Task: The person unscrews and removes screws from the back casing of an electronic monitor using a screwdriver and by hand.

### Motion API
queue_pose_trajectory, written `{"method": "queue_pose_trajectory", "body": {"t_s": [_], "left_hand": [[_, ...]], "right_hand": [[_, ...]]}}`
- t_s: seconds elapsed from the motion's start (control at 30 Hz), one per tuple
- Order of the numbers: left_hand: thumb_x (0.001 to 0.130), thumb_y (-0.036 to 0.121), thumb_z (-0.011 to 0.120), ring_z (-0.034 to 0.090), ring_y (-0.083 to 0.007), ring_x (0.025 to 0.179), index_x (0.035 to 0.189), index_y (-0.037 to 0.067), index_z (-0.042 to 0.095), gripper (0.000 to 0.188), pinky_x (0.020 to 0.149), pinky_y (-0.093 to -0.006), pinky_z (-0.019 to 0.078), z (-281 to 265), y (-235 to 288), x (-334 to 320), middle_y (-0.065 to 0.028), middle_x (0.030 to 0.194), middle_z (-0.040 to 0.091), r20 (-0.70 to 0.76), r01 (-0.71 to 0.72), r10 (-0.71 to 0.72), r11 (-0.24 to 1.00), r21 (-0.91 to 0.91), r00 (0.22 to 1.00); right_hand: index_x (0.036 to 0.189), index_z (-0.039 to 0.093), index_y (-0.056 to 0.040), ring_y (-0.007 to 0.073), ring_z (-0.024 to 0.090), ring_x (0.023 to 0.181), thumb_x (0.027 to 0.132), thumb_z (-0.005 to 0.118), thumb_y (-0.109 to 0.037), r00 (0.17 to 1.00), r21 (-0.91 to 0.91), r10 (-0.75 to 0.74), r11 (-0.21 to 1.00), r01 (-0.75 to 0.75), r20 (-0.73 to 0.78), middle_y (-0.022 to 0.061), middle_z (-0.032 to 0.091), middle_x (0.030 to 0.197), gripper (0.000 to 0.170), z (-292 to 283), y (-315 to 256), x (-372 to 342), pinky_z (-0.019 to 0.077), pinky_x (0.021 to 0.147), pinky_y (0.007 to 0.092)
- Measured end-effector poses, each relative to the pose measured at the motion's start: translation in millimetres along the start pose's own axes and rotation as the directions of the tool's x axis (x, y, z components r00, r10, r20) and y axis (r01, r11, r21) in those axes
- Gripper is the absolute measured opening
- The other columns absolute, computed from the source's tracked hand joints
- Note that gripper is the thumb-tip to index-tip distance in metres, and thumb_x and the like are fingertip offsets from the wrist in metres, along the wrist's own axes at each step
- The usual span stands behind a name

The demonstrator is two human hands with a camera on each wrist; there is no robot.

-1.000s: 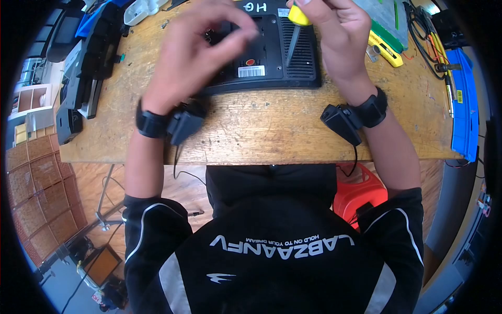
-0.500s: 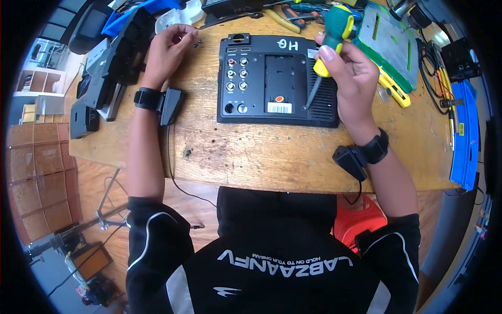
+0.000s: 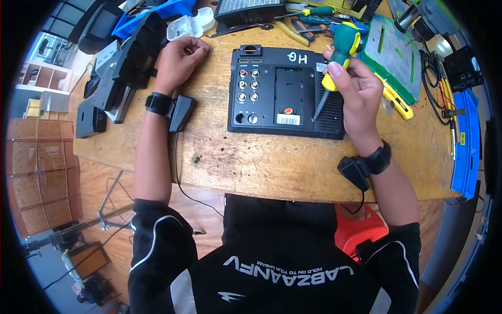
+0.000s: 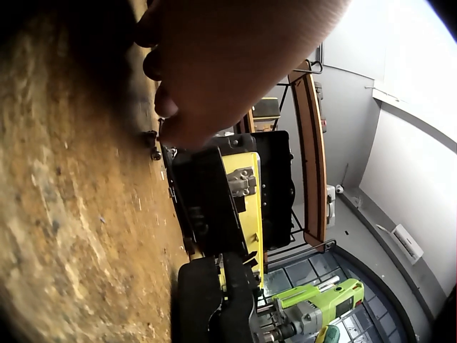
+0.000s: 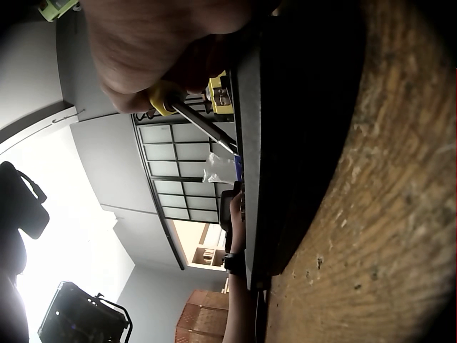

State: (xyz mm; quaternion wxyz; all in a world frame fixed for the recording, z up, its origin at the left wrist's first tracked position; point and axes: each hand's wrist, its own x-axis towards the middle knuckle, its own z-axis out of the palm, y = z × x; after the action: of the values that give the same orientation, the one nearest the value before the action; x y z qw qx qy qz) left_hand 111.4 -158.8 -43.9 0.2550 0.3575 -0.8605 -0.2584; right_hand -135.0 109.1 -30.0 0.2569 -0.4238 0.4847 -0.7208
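Note:
My right hand [image 3: 361, 97] grips a green and yellow screwdriver [image 3: 345, 44]; its shaft slants down to the lower right of a black device's back panel [image 3: 269, 112]. In the right wrist view the shaft [image 5: 203, 127] reaches down to the device's edge. Left of the device, my left hand [image 3: 178, 64] rests low at the table, thumb and forefinger together at small dark screws [image 4: 155, 153]. Its other fingers are curled. Whether a screw is off the wood is hidden. The panel lies flat and has round sockets and a barcode label.
Black cases [image 3: 128, 65] stand at the left and a clear plastic box [image 3: 193, 23] behind my left hand. Pliers and other tools lie at the back. On the right are a green-edged metal plate [image 3: 392, 52], a yellow cutter [image 3: 397, 99] and a blue tray [image 3: 465, 146].
My left hand has swung left from over the device to the small screws, its thumb and forefinger closing there. My right hand still holds the screwdriver on the panel. The head view has shifted.

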Motion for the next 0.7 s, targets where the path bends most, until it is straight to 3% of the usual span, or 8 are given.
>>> {"method": "queue_pose_trajectory", "body": {"t_s": [0.2,0.27,0.3,0.37,0.43,0.5,0.63,0.7], "left_hand": [[0.095,0.018,0.074,0.058,-0.0025,0.075,0.101,-0.001,0.075,0.020,0.067,-0.0204,0.0465,-6,13,-2,0.0033,0.081,0.068,-0.071,0.031,-0.028,0.999,0.032,0.997],[0.095,0.018,0.074,0.059,-0.0029,0.080,0.100,-0.001,0.074,0.019,0.071,-0.0205,0.0468,-6,26,-6,0.0022,0.087,0.069,-0.057,-0.003,-0.006,0.988,-0.157,0.998],[0.095,0.018,0.074,0.059,-0.0029,0.080,0.100,-0.001,0.074,0.019,0.071,-0.0205,0.0468,-3,34,-10,0.0022,0.087,0.069,-0.055,-0.006,-0.003,0.988,-0.157,0.998],[0.095,0.015,0.073,0.058,-0.0036,0.085,0.099,0.002,0.074,0.014,0.076,-0.0208,0.0455,5,56,-21,0.0013,0.094,0.070,-0.005,-0.154,0.162,0.929,-0.337,0.987],[0.088,0.015,0.077,0.056,-0.0123,0.090,0.095,0.007,0.073,0.011,0.090,-0.0299,0.0419,7,91,-32,0.0012,0.092,0.067,0.035,-0.425,0.438,0.887,-0.181,0.898],[0.082,0.013,0.079,0.056,-0.0200,0.098,0.090,0.009,0.075,0.010,0.094,-0.0353,0.0426,13,113,-45,-0.0007,0.092,0.069,0.098,-0.460,0.493,0.854,-0.244,0.864],[0.078,0.013,0.079,0.053,-0.0230,0.106,0.086,0.009,0.073,0.011,0.099,-0.0376,0.0411,11,125,-52,-0.0008,0.095,0.066,0.190,-0.493,0.546,0.829,-0.265,0.816],[0.074,0.016,0.079,0.051,-0.0249,0.109,0.083,0.010,0.071,0.013,0.102,-0.0397,0.0364,9,121,-52,-0.0020,0.105,0.062,0.296,-0.486,0.542,0.839,-0.245,0.786]], "right_hand": [[0.115,0.072,0.0058,0.0060,0.066,0.083,0.095,0.075,-0.015,1.000,-0.011,-0.001,1.000,0.001,0.014,0.0051,0.073,0.096,0.029,-1,0,0,0.0539,0.076,0.0209],[0.115,0.072,0.0058,0.0059,0.066,0.083,0.095,0.075,-0.014,1.000,-0.005,0.003,1.000,-0.003,0.007,0.0050,0.073,0.095,0.028,0,-1,0,0.0538,0.075,0.0207],[0.114,0.072,0.0058,0.0058,0.066,0.082,0.095,0.075,-0.014,1.000,0.000,0.008,1.000,-0.008,0.010,0.0050,0.074,0.095,0.028,0,-1,0,0.0538,0.075,0.0206],[0.114,0.072,0.0059,0.0058,0.066,0.082,0.095,0.075,-0.014,1.000,-0.001,0.000,1.000,0.000,0.010,0.0051,0.074,0.095,0.028,0,-1,1,0.0537,0.075,0.0205],[0.114,0.072,0.0060,0.0057,0.066,0.082,0.095,0.075,-0.014,1.000,-0.004,-0.004,1.000,0.004,0.013,0.0052,0.074,0.095,0.027,1,-1,1,0.0537,0.075,0.0203],[0.114,0.072,0.0056,0.0054,0.066,0.081,0.096,0.075,-0.013,1.000,-0.006,0.014,1.000,-0.014,0.006,0.0049,0.074,0.094,0.026,1,-2,0,0.0533,0.074,0.0201],[0.113,0.072,0.0053,0.0049,0.066,0.081,0.096,0.075,-0.014,1.000,0.008,0.002,1.000,-0.002,0.002,0.0046,0.073,0.094,0.026,3,-1,1,0.0529,0.073,0.0199],[0.113,0.072,0.0052,0.0046,0.065,0.080,0.096,0.075,-0.014,1.000,0.006,0.008,1.000,-0.008,0.007,0.0045,0.073,0.094,0.026,2,-2,0,0.0527,0.073,0.0198]]}}
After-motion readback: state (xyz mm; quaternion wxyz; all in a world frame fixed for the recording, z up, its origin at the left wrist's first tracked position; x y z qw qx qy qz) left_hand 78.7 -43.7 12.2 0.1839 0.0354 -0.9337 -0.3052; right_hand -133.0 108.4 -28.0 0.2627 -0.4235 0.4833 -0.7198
